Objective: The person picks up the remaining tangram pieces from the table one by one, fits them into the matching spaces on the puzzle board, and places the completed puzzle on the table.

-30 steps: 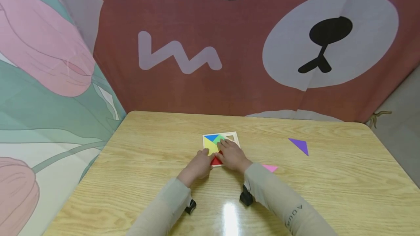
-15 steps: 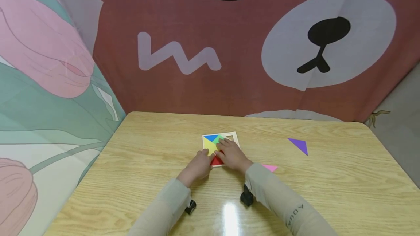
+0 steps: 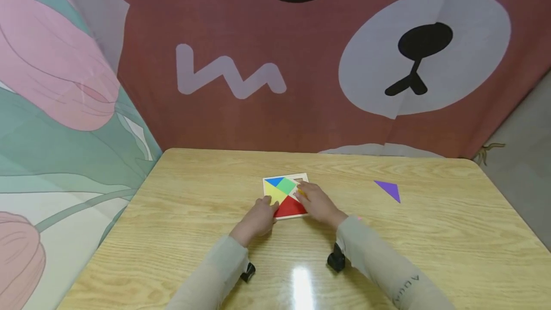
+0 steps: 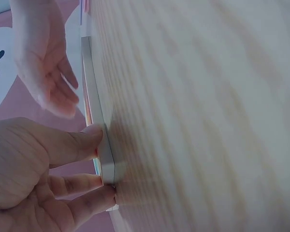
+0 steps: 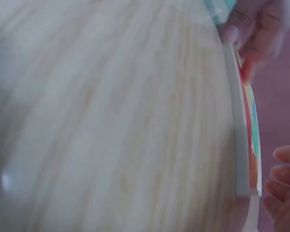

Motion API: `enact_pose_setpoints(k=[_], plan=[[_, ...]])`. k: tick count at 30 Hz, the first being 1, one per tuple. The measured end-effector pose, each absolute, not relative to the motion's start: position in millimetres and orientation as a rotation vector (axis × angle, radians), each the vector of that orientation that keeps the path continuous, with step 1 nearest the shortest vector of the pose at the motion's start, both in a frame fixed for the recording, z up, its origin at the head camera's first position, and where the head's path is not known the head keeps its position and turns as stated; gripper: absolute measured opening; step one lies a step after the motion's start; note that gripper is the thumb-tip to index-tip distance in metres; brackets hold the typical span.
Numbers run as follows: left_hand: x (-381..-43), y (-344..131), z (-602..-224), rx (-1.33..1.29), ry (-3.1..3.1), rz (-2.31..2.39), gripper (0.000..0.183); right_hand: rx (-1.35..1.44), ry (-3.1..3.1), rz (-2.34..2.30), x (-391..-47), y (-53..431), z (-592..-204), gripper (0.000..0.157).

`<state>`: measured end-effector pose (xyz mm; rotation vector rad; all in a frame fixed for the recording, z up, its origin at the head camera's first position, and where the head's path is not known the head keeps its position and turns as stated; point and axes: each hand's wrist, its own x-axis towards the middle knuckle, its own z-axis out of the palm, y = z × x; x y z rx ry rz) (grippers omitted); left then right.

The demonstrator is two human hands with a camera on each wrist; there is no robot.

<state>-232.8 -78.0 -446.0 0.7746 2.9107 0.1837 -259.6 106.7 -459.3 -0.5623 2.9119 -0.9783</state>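
Note:
A tangram tray [image 3: 292, 217] with a pale frame lies on the table, holding red [image 3: 290, 207], yellow [image 3: 273, 192], green [image 3: 286, 185] and blue [image 3: 274, 182] pieces. My left hand [image 3: 257, 216] grips its near left corner; the left wrist view has the thumb [image 4: 89, 140] on the frame and fingers at its side. Over the tray's right side, my right hand [image 3: 318, 202] hovers with loosely extended fingers, apart from the frame in the right wrist view. An orange piece [image 3: 301, 192] shows partly under those fingers. Bare tray bottom is visible at the far right corner.
A purple triangle [image 3: 391, 190] lies on the wooden table [image 3: 430, 233] to the right. Just a tip of a pink triangle [image 3: 359, 218] shows past the right sleeve. A printed cloth [image 3: 258, 118] hangs behind the table.
My right hand has lifted off the pieces and drawn back to the right, uncovering the red and green ones. The right sleeve now covers most of the pink triangle. My left hand keeps its grip.

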Motion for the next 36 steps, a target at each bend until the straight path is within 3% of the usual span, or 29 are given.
enact_pose_setpoints(k=[7,17,36], plan=[[-233,-77,-444,0.702,2.863,0.195,0.042,-0.501,2.949,-1.017,-262,127,-457,0.027],[-233,-75,-444,0.704,2.861,0.2,0.042,-0.476,2.88,-1.01,-258,147,-453,0.022],[-233,-76,-445,0.674,2.848,0.195,0.044,-0.705,2.681,-0.843,-247,187,-439,0.014]])
